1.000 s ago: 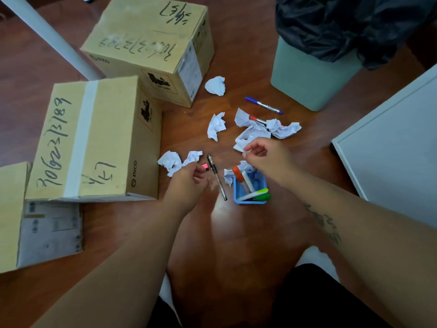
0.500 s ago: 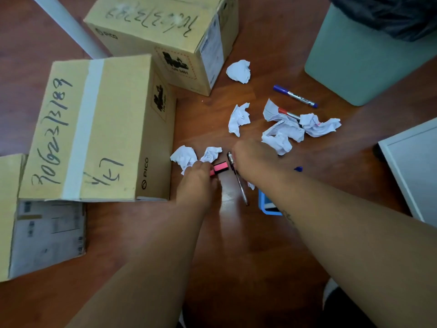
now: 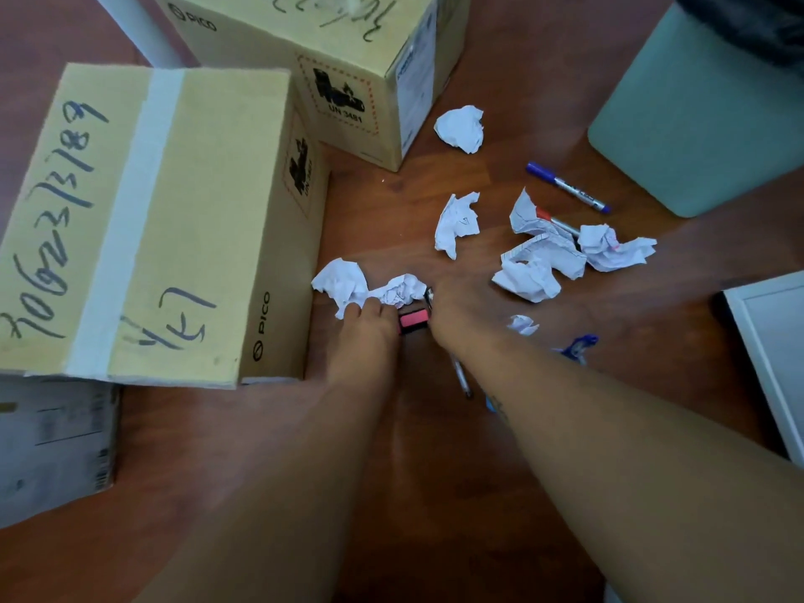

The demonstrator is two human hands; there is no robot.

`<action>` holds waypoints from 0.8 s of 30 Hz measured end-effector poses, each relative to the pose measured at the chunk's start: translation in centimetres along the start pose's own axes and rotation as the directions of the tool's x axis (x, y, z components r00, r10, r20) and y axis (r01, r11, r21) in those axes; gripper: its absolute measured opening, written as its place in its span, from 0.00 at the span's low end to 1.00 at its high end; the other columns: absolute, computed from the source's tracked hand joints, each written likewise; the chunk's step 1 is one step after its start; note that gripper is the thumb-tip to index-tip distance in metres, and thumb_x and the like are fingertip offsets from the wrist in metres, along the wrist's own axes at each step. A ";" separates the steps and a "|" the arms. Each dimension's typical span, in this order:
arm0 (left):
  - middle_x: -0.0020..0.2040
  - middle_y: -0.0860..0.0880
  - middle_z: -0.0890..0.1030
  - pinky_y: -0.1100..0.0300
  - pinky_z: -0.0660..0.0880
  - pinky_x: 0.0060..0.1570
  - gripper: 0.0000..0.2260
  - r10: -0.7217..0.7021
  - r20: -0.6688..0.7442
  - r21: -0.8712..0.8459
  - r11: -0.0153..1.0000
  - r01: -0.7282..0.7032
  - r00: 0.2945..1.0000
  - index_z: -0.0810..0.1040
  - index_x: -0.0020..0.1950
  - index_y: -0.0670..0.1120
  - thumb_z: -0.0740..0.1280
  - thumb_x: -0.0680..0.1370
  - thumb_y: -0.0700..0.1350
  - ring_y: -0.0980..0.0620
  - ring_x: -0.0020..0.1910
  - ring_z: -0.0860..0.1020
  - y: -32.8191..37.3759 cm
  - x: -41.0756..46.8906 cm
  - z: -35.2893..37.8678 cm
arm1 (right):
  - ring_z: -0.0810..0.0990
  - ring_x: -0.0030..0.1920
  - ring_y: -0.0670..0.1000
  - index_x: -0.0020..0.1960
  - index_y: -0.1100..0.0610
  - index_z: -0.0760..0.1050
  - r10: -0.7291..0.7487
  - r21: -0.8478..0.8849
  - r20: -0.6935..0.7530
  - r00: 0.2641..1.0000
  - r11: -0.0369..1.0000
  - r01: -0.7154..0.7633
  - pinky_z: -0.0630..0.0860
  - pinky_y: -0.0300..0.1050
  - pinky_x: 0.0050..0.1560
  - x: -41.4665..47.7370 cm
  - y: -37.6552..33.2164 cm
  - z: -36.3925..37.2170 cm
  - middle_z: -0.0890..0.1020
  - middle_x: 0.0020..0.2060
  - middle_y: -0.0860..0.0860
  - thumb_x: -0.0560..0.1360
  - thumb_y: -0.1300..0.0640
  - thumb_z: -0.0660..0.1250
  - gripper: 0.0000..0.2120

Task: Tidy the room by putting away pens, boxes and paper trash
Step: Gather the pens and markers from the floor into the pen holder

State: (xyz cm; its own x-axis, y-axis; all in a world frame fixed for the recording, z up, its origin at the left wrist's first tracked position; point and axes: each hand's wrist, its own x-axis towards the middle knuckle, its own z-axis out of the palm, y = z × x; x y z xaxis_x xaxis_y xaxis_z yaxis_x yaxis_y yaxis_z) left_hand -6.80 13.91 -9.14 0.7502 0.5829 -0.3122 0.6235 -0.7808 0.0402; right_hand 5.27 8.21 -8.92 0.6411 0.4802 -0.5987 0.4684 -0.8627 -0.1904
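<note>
My left hand [image 3: 365, 337] pinches a short pink marker [image 3: 413, 322] just above the wooden floor, its fingertips touching two crumpled paper balls [image 3: 343, 285] [image 3: 402, 289]. Close beside it, my right hand [image 3: 452, 315] curls down over a black pen [image 3: 462, 378] lying on the floor; the pen's ends stick out past the hand. A blue marker [image 3: 565, 187] and a red-capped marker [image 3: 559, 221] lie further right among crumpled papers [image 3: 539, 258]. Only a blue corner of the pen holder [image 3: 578, 346] shows behind my right forearm.
Three cardboard boxes stand left and ahead: the taped one [image 3: 152, 219], one behind it [image 3: 348, 58], one at the lower left [image 3: 52, 437]. A green bin [image 3: 705, 115] with a black liner is at the upper right, a white cabinet [image 3: 774, 341] at the right edge.
My right hand left the blue holder, moved left and came down on the black pen. The left hand kept the pink marker. The view shifted closer and leftward.
</note>
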 end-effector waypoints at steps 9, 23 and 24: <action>0.47 0.39 0.77 0.50 0.69 0.43 0.06 -0.032 0.000 -0.447 0.894 0.029 0.999 0.75 0.48 0.38 0.63 0.77 0.40 0.39 0.46 0.76 0.1 -0.3 -1.8 | 0.77 0.44 0.57 0.34 0.55 0.65 0.035 0.250 -0.017 0.999 0.968 -0.030 0.72 0.45 0.40 -2.2 0.0 -3.7 0.74 0.39 0.54 0.70 0.59 0.71 0.15; 0.40 0.48 0.79 0.68 0.74 0.28 0.07 0.092 0.092 -0.840 0.542 0.027 0.992 0.76 0.44 0.46 0.71 0.73 0.36 0.58 0.33 0.77 3.9 -5.2 -15.9 | 0.77 0.34 0.48 0.41 0.55 0.74 -0.066 0.571 -0.313 0.947 0.784 0.243 0.74 0.43 0.39 -14.5 5.5 -15.3 0.77 0.32 0.47 0.72 0.59 0.71 0.05; 0.39 0.49 0.79 0.70 0.74 0.29 0.08 0.114 0.088 -0.850 0.527 0.014 0.990 0.76 0.44 0.46 0.71 0.73 0.35 0.58 0.35 0.77 4.5 -5.5 -16.3 | 0.76 0.33 0.46 0.41 0.55 0.74 -0.062 0.570 -0.323 0.944 0.784 0.246 0.72 0.42 0.37 -15.0 6.0 -15.4 0.77 0.32 0.46 0.72 0.59 0.71 0.06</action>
State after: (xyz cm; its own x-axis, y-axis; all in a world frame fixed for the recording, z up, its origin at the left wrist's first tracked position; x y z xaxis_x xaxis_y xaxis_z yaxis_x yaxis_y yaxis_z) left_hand -4.47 10.86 8.25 0.7943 0.4678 -0.3876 0.5267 -0.2124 0.8231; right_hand 7.89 -1.72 10.90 0.7729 0.5578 -0.3024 0.1788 -0.6488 -0.7397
